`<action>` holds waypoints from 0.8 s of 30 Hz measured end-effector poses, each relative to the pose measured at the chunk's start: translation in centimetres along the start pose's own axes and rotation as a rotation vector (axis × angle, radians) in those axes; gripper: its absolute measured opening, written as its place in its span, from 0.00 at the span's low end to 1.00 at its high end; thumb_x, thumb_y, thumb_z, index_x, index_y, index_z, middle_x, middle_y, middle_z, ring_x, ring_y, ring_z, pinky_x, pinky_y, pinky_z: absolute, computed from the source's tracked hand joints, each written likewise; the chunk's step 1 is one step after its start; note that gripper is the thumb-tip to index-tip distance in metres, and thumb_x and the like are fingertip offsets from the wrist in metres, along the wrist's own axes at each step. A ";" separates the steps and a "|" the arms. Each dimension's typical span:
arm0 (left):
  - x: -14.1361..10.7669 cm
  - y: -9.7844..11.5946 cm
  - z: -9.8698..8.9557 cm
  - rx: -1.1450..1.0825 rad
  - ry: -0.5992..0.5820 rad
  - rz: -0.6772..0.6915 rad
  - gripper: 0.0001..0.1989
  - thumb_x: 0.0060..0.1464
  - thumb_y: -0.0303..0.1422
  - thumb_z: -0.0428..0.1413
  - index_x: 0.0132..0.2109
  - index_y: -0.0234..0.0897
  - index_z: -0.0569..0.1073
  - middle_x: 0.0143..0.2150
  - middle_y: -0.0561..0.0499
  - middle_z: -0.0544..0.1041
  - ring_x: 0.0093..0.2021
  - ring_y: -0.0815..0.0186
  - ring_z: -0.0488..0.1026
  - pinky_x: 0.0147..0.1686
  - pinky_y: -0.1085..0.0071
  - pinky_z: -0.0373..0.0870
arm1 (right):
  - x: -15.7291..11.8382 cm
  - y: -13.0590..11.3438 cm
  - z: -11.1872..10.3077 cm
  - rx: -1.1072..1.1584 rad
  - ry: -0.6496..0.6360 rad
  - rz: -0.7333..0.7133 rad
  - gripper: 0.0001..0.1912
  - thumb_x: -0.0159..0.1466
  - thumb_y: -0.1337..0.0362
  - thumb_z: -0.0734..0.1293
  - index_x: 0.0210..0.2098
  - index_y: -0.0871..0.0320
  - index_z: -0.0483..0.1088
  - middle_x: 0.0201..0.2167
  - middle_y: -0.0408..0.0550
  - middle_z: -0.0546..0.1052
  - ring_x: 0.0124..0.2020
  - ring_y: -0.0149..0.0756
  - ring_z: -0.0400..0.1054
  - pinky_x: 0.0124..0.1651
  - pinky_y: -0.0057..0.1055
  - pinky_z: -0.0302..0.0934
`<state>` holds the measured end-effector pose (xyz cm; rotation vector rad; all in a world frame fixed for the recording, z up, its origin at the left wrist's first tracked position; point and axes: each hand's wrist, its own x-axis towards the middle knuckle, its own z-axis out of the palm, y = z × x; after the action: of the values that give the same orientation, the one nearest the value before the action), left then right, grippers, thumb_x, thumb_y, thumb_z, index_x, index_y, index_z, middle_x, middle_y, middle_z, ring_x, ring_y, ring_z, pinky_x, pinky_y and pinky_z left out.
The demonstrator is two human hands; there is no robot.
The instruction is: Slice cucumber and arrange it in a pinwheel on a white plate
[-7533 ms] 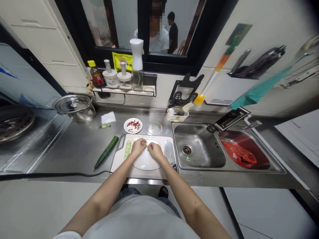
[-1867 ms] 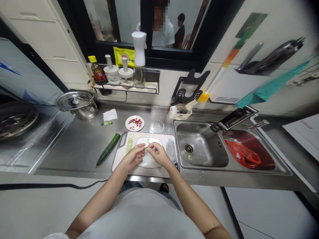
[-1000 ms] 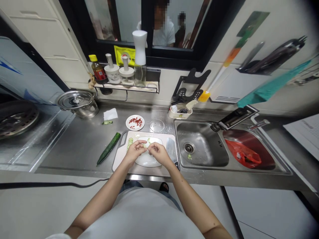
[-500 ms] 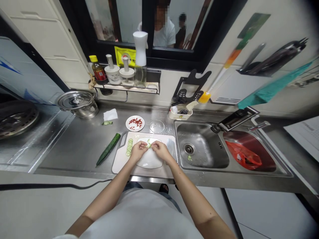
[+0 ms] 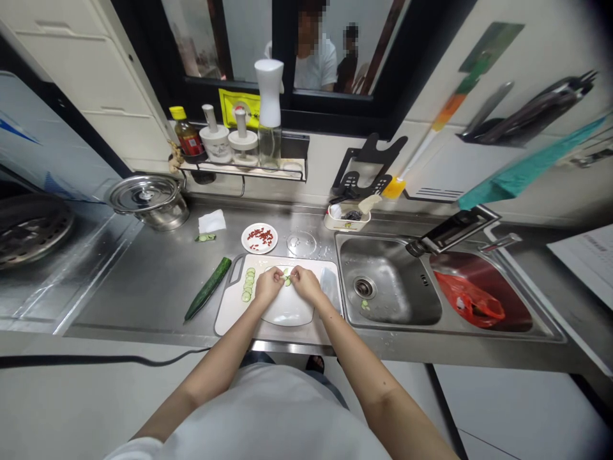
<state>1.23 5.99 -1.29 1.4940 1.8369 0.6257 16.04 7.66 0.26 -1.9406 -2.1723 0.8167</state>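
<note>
Left hand (image 5: 269, 285), right hand (image 5: 305, 283) farther forward, grips closed, hold on cucumber slices (image 5: 287, 280) unclear.

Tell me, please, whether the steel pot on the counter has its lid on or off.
On: the shiny lid sits over the top of the steel pot, its knob facing up.

Small, pale green cucumber pieces (image 5: 287, 280) at the far part of a glossy white plate (image 5: 287, 312), between left hand (image 5: 281, 276) and right hand (image 5: 294, 276); grip too small to tell. Plate flat on the cutting board (image 5: 230, 313). Left of it, thin round cucumber slices (image 5: 248, 285), green-rimmed, flat in an overlapping row.
</note>
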 end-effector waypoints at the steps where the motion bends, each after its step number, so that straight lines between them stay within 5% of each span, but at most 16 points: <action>1: 0.1 0.0 0.1 0.019 -0.002 0.001 0.07 0.48 0.27 0.58 0.37 0.38 0.76 0.30 0.53 0.76 0.32 0.69 0.71 0.32 0.75 0.60 | 0.0 -0.2 -0.1 -0.030 -0.013 0.010 0.10 0.67 0.64 0.59 0.42 0.59 0.71 0.37 0.50 0.78 0.35 0.33 0.67 0.34 0.25 0.50; 14: 0.2 0.1 0.8 0.327 0.018 0.147 0.07 0.56 0.31 0.53 0.41 0.37 0.74 0.40 0.47 0.75 0.43 0.62 0.70 0.42 0.69 0.63 | 0.3 -1.2 -0.6 -0.182 -0.072 0.040 0.12 0.68 0.65 0.57 0.46 0.58 0.68 0.44 0.53 0.77 0.44 0.36 0.69 0.38 0.26 0.53; 24: -2.0 -1.3 0.7 0.455 0.022 0.479 0.16 0.60 0.27 0.48 0.51 0.40 0.74 0.45 0.46 0.72 0.47 0.61 0.65 0.47 0.67 0.66 | 0.3 -1.2 -0.5 -0.207 -0.065 0.006 0.13 0.69 0.66 0.55 0.47 0.58 0.68 0.44 0.53 0.76 0.44 0.36 0.69 0.40 0.27 0.54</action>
<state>1.18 3.72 -2.32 2.2740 1.7141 0.4525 15.13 8.07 1.20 -2.0401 -2.3758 0.6889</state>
